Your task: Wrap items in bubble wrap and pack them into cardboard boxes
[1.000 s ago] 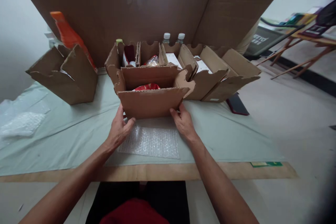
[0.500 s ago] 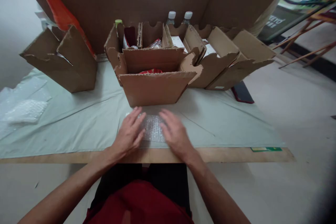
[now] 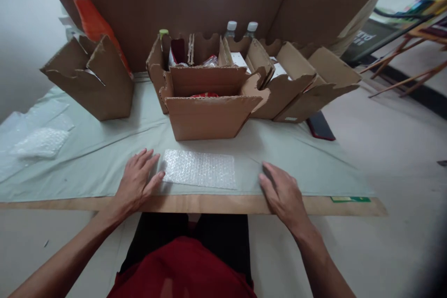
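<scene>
- A table under a pale green cloth (image 3: 296, 149) spreads from left to right, its bare wooden edge (image 3: 209, 204) along the near side.
- Cardboard boxes in a row (image 3: 281, 102) stand at the far side, and another cardboard box (image 3: 108, 98) stands apart from them on the left.
- In front of that row, a wide open box (image 3: 209, 118) sits beyond both hands, with something red (image 3: 205, 95) showing inside it.
- A loose heap of clear wrap (image 3: 44, 142) lies at the left, well apart from the hands.
- The bubble-wrap sheet (image 3: 199, 169) lies flat on the cloth, just on the near side of the wide open box and between the two hands; its long axis runs left to right, the right end slightly nearer.
- The left hand (image 3: 138, 179) is the closer one: its thumb is right by the sheet's left end, though contact cannot be told. The sheet lies to its right. Its fingers are loosely spread, gripping nothing.
- The right hand (image 3: 282, 193) is near the wooden edge, apart from the sheet's right end; the sheet lies to its left. Thumb and forefinger are parted, with nothing between them.
</scene>
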The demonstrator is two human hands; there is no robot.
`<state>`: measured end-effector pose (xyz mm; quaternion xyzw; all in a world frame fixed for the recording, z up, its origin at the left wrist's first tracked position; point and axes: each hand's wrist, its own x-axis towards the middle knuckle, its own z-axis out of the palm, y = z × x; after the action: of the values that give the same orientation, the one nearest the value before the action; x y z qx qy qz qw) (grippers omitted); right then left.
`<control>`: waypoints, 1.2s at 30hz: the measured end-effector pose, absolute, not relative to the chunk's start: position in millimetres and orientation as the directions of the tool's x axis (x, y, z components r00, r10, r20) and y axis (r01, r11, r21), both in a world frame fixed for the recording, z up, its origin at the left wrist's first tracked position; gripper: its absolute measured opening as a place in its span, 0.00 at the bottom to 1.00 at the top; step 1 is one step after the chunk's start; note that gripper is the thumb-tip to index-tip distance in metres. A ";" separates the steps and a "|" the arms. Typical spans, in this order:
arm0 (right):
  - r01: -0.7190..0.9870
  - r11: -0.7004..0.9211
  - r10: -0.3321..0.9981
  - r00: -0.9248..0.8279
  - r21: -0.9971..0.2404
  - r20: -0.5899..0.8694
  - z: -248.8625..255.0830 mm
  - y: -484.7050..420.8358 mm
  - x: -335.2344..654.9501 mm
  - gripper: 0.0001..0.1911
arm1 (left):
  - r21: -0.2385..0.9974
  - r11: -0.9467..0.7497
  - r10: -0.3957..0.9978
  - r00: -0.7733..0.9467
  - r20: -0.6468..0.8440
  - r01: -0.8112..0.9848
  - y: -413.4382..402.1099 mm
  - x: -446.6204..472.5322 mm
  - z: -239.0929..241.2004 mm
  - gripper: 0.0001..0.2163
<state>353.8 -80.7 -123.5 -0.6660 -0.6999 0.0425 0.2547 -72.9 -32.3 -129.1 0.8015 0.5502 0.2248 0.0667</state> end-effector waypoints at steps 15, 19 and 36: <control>0.659 0.035 0.982 0.117 -0.752 0.148 -98.5 -115.2 265.9 0.29 | 0.524 -0.324 0.944 0.238 0.227 0.788 -19.7 -16.8 -105.2 0.05; 0.492 0.001 0.986 0.144 -0.871 0.083 -111.7 -163.1 244.8 0.29 | 0.542 -0.382 0.924 0.307 0.227 0.749 18.3 16.1 -104.3 0.14; -0.050 -0.261 0.964 -0.072 -0.964 -0.257 -116.7 -171.7 211.3 0.22 | 0.666 -0.532 0.835 0.457 0.307 0.523 -131.2 1.4 -116.0 0.20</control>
<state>211.3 -171.7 -116.7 -0.5295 -0.4311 0.5918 0.4284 1.4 -131.2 -116.0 0.8168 0.4157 0.3141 0.2479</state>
